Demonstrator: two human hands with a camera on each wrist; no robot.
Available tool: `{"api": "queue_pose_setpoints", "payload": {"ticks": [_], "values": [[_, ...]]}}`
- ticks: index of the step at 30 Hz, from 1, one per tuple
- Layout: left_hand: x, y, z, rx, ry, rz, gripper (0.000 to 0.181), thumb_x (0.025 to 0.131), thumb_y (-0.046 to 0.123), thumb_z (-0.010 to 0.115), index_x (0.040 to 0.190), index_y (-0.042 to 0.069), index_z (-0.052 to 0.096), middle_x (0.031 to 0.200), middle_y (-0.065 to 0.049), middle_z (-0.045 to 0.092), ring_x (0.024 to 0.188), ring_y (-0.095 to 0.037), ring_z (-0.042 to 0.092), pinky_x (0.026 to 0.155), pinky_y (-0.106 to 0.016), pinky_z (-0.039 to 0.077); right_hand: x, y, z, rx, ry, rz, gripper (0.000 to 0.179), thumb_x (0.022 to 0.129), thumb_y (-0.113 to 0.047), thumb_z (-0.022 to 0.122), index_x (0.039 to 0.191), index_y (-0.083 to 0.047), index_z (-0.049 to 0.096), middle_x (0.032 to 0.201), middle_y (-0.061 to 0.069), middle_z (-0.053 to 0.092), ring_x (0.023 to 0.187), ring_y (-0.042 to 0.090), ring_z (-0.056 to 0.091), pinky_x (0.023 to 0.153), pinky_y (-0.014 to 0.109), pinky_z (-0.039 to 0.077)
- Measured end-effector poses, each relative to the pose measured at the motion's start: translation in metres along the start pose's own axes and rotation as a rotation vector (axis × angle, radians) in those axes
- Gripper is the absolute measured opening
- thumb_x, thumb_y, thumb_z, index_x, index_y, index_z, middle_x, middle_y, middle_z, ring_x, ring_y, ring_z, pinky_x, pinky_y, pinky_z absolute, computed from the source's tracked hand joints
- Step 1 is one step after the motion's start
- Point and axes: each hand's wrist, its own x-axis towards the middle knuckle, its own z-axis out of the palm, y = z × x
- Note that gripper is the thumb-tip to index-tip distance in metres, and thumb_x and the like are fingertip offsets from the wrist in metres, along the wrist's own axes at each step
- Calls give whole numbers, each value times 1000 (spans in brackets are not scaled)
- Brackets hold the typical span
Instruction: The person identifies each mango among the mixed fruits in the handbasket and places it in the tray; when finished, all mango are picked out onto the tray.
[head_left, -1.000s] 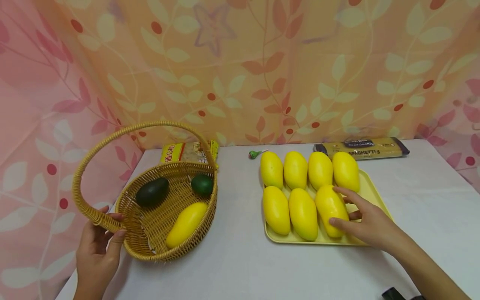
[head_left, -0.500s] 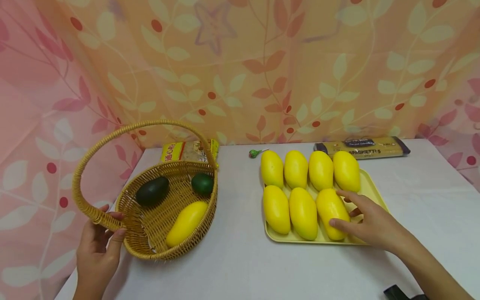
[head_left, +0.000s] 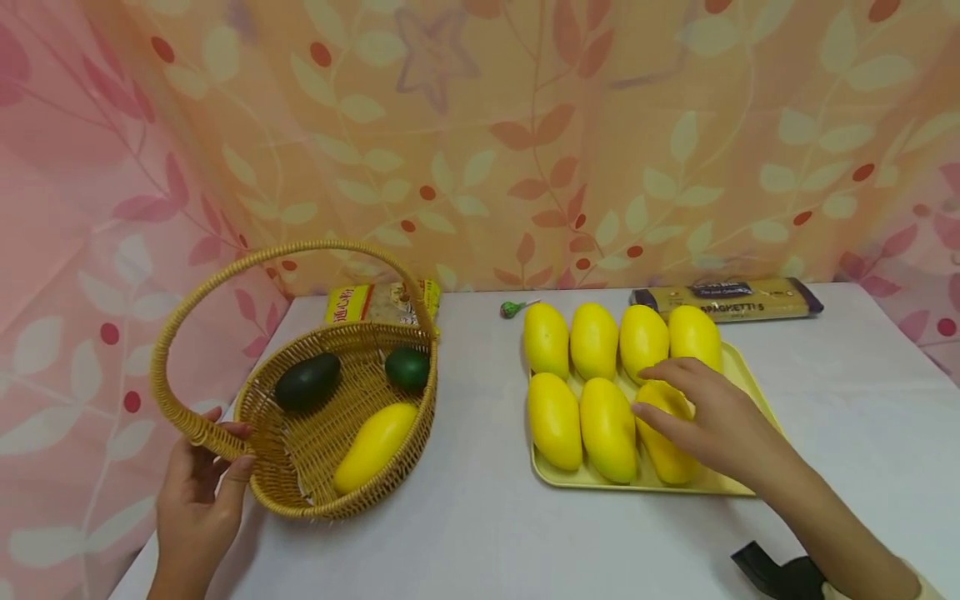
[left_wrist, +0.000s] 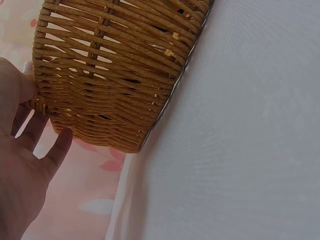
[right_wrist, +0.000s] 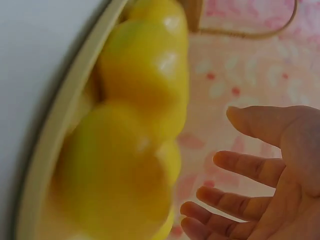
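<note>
A wicker basket [head_left: 322, 417] stands at the left of the table, its tall handle arching over it. Inside lie a yellow mango [head_left: 375, 448] and two dark green avocado-like fruits, one larger [head_left: 307, 382] and one partly hidden by the rim [head_left: 407, 369]. My left hand [head_left: 197, 512] grips the basket's rim at the handle's base, thumb on the near side. On the right, a pale yellow tray [head_left: 555, 478] bears two rows of mangoes. My right hand [head_left: 712, 417] hovers over the front-right mango [head_left: 667, 454], partly hiding it. In the right wrist view its fingers are spread and hold nothing.
A yellow packet [head_left: 367, 303] lies behind the basket. A green-wrapped lollipop [head_left: 512, 309] and a spaghetti pack [head_left: 735, 300] lie along the back by the floral cloth. A black object [head_left: 780, 575] sits under the right forearm.
My right hand has come off the front-right mango, rising and shifting slightly left above it. My left hand keeps its hold on the basket.
</note>
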Motion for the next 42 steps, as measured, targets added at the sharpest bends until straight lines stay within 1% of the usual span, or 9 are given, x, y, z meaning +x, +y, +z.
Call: {"api": "queue_pose_setpoints", "payload": {"ticks": [7, 11, 15, 19, 24, 28, 34, 38, 42], "values": [[-1, -2, 0, -20, -3, 19, 79, 76, -34, 62, 146, -3, 43, 116, -6, 60, 110, -12, 61, 94, -15, 48, 33, -84, 32, 113, -105, -304, 34, 94, -32, 72, 124, -16, 68, 125, -2, 64, 116, 20, 58, 99, 46, 51], [0, -2, 0, -37, -3, 29, 78, 76, -35, 61, 146, -5, 43, 115, -9, 60, 110, -13, 61, 93, -15, 49, 57, -142, 59, 120, -173, -505, 31, 96, -28, 70, 124, -16, 69, 124, -3, 63, 113, 12, 58, 97, 31, 51], [-1, -3, 1, -52, 2, 28, 77, 76, -35, 60, 145, -5, 43, 116, -9, 60, 110, -14, 61, 93, -16, 49, 80, -198, 96, -61, -213, -627, 33, 96, -31, 68, 124, -14, 70, 115, 0, 65, 99, 12, 59, 84, 23, 51], [-1, -1, 1, -18, -1, 4, 78, 77, -33, 61, 146, -2, 43, 116, -5, 60, 111, -11, 61, 94, -14, 48, 99, -234, 136, -332, -279, -619, 37, 97, -51, 61, 107, -18, 75, 94, -4, 65, 83, 11, 57, 69, 22, 47], [0, 0, 0, -3, -10, 15, 78, 77, -34, 61, 146, -3, 43, 116, -6, 60, 111, -11, 61, 94, -14, 48, 110, -247, 164, -420, -363, -487, 52, 91, -71, 52, 74, -24, 68, 69, -6, 53, 66, 10, 50, 50, 26, 39], [1, 1, -2, -13, -18, 33, 78, 76, -34, 61, 146, -4, 42, 116, -8, 60, 110, -12, 61, 94, -15, 48, 110, -247, 166, -368, -477, -474, 48, 82, -74, 63, 94, -28, 70, 73, -8, 55, 68, 10, 51, 52, 26, 41], [4, 1, -2, -55, -12, 49, 76, 76, -35, 59, 145, -8, 42, 115, -13, 60, 110, -14, 61, 95, -17, 49, 119, -242, 164, -256, -603, -605, 64, 82, -65, 72, 132, -26, 64, 98, -12, 62, 85, 7, 54, 71, 22, 45], [1, 0, -2, -32, -20, 1, 78, 75, -35, 61, 146, -6, 42, 115, -10, 60, 110, -12, 61, 95, -17, 49, 123, -236, 165, -123, -640, -602, 69, 82, -53, 79, 138, -21, 54, 104, -12, 59, 88, 5, 54, 73, 20, 45], [1, -2, -2, -86, -13, 48, 75, 75, -36, 59, 144, -10, 42, 115, -14, 59, 110, -15, 61, 95, -17, 49, 124, -232, 164, -8, -625, -547, 74, 80, -45, 83, 137, -16, 46, 100, -9, 55, 85, 7, 55, 69, 19, 46]]}}
